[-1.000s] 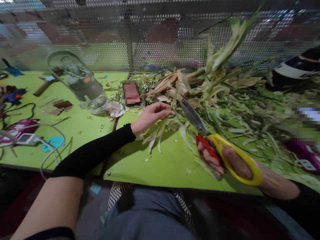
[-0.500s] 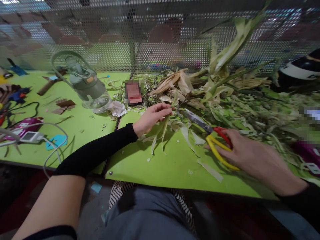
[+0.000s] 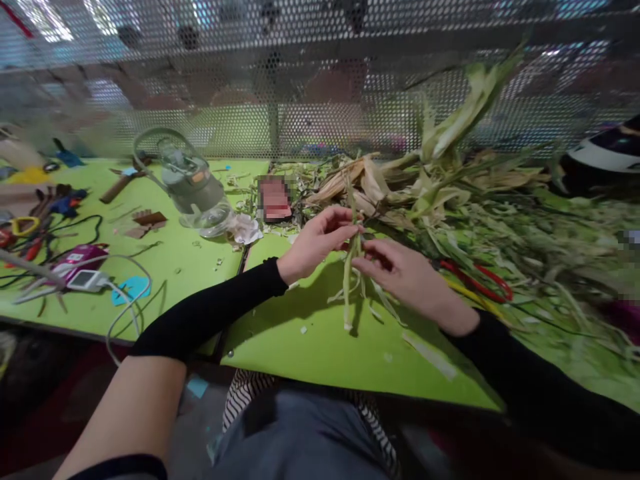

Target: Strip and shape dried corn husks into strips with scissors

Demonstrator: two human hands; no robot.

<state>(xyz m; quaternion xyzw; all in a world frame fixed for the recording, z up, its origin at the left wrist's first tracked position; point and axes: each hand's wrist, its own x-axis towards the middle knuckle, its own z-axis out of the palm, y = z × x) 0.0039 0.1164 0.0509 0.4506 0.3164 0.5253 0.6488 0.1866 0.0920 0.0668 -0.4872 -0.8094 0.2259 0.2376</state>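
Pale green corn husk strips (image 3: 347,300) hang over the near side of the table from the fingers of my left hand (image 3: 317,243). That hand is closed in a pinch near the strips' upper part. My right hand (image 3: 410,277) has come up from the other side, its thumb and fingertips closed at the same strips just below the left fingers. The exact contact at the fingertips is partly hidden. Behind my right wrist lie scissors with one red and one yellow handle (image 3: 493,283); the blades are hidden among the husks. A heap of dry husks (image 3: 383,180) lies beyond both hands.
A water bottle (image 3: 195,193) stands left of my left hand, beside a blurred-out reddish rectangle (image 3: 275,200). Farther left are a purple device (image 3: 83,260), white cables and tools. A perforated metal screen (image 3: 320,93) rises behind the green table (image 3: 310,360).
My right hand has let go of the scissors, which now lie on the right among the husks. It has moved left to the strips at my left hand. The view has shifted slightly.
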